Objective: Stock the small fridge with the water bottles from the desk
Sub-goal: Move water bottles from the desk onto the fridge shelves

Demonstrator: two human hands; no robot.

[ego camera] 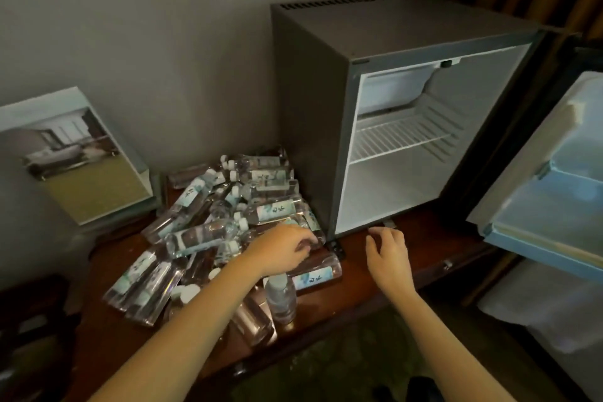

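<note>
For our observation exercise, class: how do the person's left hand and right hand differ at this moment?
The left hand curls its fingers on a water bottle in the pile; the right hand holds nothing, fingers loosely spread. The left hand is over that pile; the right hand hovers before the open fridge. Both are bare and reach over the desk.

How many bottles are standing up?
1. The upright bottle stands on the desk, close to the left hand. The other bottles lie piled, so more may be hidden.
</note>
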